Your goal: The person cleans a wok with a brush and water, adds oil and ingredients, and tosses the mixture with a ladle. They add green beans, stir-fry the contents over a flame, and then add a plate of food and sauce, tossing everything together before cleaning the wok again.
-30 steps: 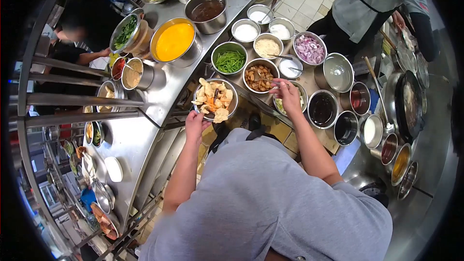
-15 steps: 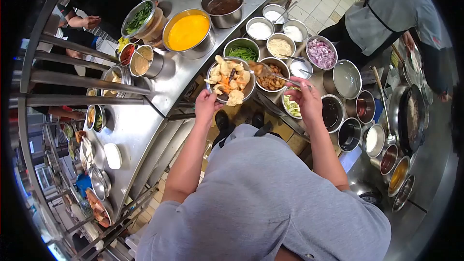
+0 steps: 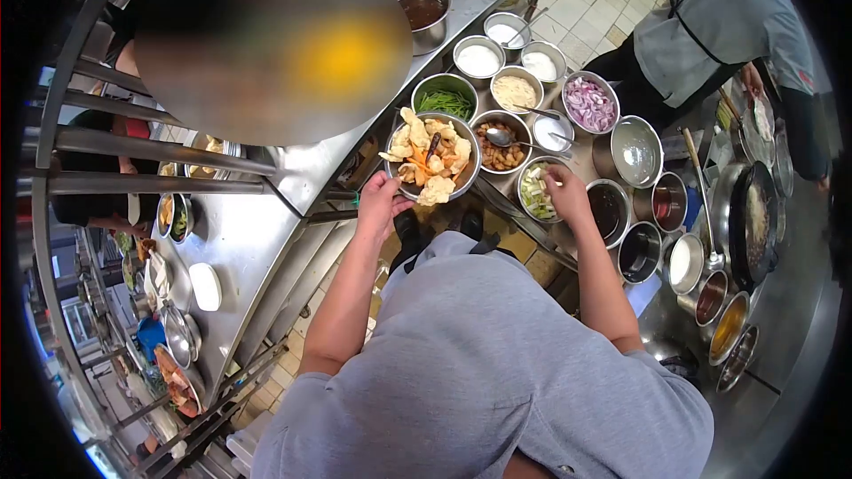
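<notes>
My left hand (image 3: 383, 206) grips the near rim of a metal bowl (image 3: 475, 168) filled with pale fried pieces and orange strips (image 3: 430, 155). My right hand (image 3: 568, 193) is over a bowl of chopped pale green vegetable (image 3: 536, 192), its fingers drawn together at the bowl's right side; whether they pinch a piece is too small to tell. Just behind, a spoon (image 3: 500, 137) lies in a bowl of brown chunks (image 3: 504, 158). Green cut beans (image 3: 445, 104) fill the bowl behind the held one.
Beyond are bowls of white powder (image 3: 479, 59) and sliced purple onion (image 3: 589, 105). Pots of dark liquid (image 3: 606, 212) stand at the right, near a ladle (image 3: 713, 257) and a black wok (image 3: 754, 222). A co-worker (image 3: 710, 27) stands at back right. A blurred patch covers the upper left.
The spoon has gone from my right hand into the bowl of brown chunks. My right hand has moved down to the chopped green vegetable. The left hand still holds its bowl.
</notes>
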